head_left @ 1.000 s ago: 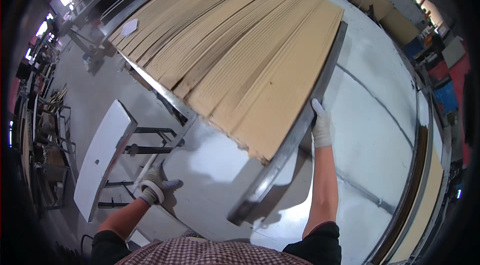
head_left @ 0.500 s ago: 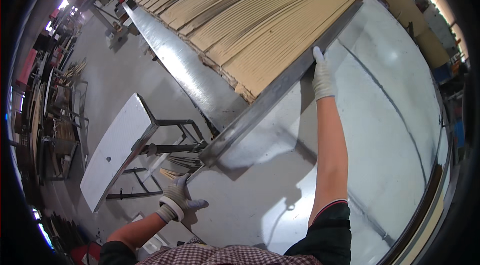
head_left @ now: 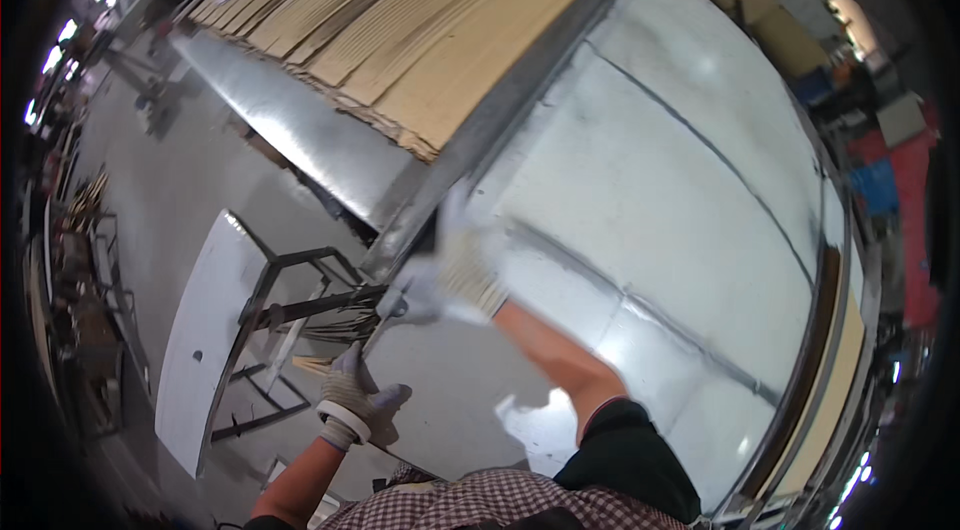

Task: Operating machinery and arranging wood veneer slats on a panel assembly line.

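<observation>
Metal rail (head_left: pixel 497 113) angled lengthwise from bench's (head_left: pixel 690 240) left edge toward far edge.
Left hand (head_left: pixel 354 398) is spread at left edge; right hand (head_left: pixel 468 262) is blurred, hold cannot be told.

Ahead of the left side of the brown-and-white checked cloth garment (head_left: pixel 450 498), the pale knit-gloved left hand (head_left: pixel 350 395) spreads its thumb from its fingers. Farther ahead of the garment, the pale-gloved right hand (head_left: pixel 468 258) blurs, its bare forearm (head_left: pixel 548 345) angled inward.

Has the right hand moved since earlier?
Yes: the right hand has moved nearer the person and leftward, judged by the dark seam across the white tabletop.
</observation>
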The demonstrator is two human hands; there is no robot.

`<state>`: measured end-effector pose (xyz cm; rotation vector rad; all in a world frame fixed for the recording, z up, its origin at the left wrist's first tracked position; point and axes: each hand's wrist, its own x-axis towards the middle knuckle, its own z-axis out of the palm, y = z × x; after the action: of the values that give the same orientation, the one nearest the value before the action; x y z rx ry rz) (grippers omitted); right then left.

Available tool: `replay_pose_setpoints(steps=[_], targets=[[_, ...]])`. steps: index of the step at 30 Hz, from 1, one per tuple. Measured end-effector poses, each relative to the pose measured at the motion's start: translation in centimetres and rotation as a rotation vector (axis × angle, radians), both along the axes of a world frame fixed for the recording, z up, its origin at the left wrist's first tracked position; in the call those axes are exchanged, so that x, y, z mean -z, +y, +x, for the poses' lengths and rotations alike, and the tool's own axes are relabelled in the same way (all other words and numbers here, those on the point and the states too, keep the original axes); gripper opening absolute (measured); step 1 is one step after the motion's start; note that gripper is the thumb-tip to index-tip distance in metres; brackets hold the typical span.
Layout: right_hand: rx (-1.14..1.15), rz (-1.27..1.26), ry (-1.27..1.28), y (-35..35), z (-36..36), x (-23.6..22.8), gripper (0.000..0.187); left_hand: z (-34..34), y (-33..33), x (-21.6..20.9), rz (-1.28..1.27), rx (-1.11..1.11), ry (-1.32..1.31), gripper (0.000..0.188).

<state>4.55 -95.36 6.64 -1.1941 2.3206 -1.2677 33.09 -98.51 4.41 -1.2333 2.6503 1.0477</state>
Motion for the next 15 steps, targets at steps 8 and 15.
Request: replay_pose_setpoints(steps=[8,15], targets=[[0.406,-0.188,0.022,-2.2,8.3,5.0,0.085,2.6,0.8,7.0,0.015,-0.21,0.499,0.074],[0.631,-0.324,0.19,28.1,3.8,-2.2,0.045,-2.4,12.6,0.6,0.207,0.077,0.817,0.071]])
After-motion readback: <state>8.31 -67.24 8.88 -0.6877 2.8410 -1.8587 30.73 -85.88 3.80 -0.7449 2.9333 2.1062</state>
